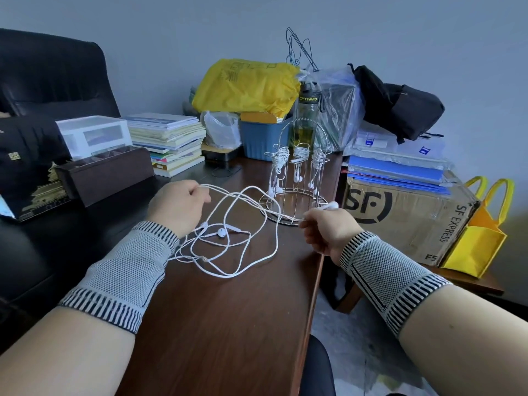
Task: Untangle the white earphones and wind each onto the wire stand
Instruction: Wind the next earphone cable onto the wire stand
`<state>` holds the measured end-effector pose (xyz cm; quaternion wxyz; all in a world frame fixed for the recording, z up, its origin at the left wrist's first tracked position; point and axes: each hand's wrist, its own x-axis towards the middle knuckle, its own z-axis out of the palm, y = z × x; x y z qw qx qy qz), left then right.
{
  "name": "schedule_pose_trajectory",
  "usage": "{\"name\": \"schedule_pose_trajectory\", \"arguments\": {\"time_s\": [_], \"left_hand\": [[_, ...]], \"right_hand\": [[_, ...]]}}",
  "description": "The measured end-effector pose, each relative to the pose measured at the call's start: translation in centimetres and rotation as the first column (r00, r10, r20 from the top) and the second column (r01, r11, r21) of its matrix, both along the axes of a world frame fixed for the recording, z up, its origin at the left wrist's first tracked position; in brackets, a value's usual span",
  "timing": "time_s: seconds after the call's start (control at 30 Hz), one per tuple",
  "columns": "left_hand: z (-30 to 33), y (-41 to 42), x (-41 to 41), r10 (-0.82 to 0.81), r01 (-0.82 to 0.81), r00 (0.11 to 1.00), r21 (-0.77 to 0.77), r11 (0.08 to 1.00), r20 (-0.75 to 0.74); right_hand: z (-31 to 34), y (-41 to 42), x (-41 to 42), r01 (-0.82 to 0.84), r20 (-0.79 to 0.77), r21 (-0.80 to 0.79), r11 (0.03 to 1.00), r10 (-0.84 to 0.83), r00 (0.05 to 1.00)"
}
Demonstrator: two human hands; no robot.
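A tangle of white earphone cable [228,247] lies in loose loops on the dark wooden table [217,324], with an earbud [221,232] in its middle. My left hand [177,204] pinches a strand of this cable at the loops' left. My right hand [328,227] grips the cable's other end, and an earbud [331,206] sticks out above its fingers. The wire stand [297,178] stands just behind the tangle. Three wound white earphones [300,155] hang from its hooks.
A stack of books [168,141] and a dark wooden box [105,172] sit at the back left. Behind the stand are a blue bin [261,138], a yellow bag [245,84] and a bottle [307,115]. An SF cardboard box [400,215] sits right of the table edge.
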<state>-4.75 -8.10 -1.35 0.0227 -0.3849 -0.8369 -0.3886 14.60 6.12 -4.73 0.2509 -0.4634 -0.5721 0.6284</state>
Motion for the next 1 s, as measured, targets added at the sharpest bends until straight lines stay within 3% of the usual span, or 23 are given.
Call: {"name": "schedule_pose_trajectory", "arguments": {"time_s": [0.07,0.13,0.23,0.3,0.37,0.47,0.53,0.6,0.67,0.7,0.77,0.87,1.0], "left_hand": [[0.4,0.0,0.2,-0.01,-0.048,0.963,0.211,0.976,0.268],[1.2,-0.3,0.3,-0.071,-0.136,0.86,0.361,0.923,0.505],[2.3,-0.5,0.2,-0.284,-0.148,0.706,0.527,0.837,0.649],[3.1,-0.5,0.4,-0.367,-0.061,0.719,0.58,0.813,0.59],[4.2,-0.1,0.8,-0.373,0.063,0.811,0.566,0.822,0.451],[6.0,0.9,1.2,-0.331,0.239,0.933,0.44,0.865,0.143],[7.4,1.5,1.5,-0.36,0.336,0.933,0.328,0.883,0.014],[8.4,2.1,2.2,-0.401,0.398,0.915,0.241,0.885,-0.039],[8.9,2.7,3.0,-0.418,0.42,0.907,0.194,0.886,-0.057],[8.9,3.0,3.3,-0.431,0.431,0.901,0.2,0.88,-0.046],[8.8,3.6,3.5,-0.469,0.45,0.883,0.255,0.856,0.014],[9.1,4.0,4.0,-0.531,0.389,0.823,0.482,0.785,0.2],[10.4,3.8,3.8,-0.527,0.226,0.804,0.676,0.701,0.277]], "right_hand": [[-0.2,-0.2,-0.1,-0.001,-0.011,0.089,0.996,0.002,1.0],[-0.2,-0.2,-0.3,0.064,-0.064,0.138,0.988,-0.055,0.996],[-0.1,-0.3,-0.5,0.037,-0.043,0.117,0.992,-0.032,0.999],[0.1,-0.5,-0.7,-0.09,0.084,0.12,0.989,0.08,0.993],[0.7,-0.5,-0.6,-0.227,0.27,0.147,0.963,0.182,0.945],[2.1,-0.1,-0.8,-0.275,0.499,0.33,0.903,0.081,0.863],[3.3,0.1,-1.0,-0.185,0.426,0.564,0.805,-0.092,0.9],[4.8,-0.2,-1.4,-0.074,0.145,0.651,0.756,-0.028,0.989],[6.8,-1.0,-2.1,-0.085,-0.041,0.644,0.76,0.146,0.988],[7.7,-1.4,-2.3,-0.127,-0.057,0.652,0.747,0.216,0.975],[9.0,-2.0,-2.8,-0.213,0.033,0.687,0.695,0.263,0.964],[9.3,-1.3,-2.9,-0.312,0.263,0.734,0.604,0.171,0.949],[8.4,0.2,-1.9,-0.287,0.315,0.694,0.66,0.08,0.946]]}}
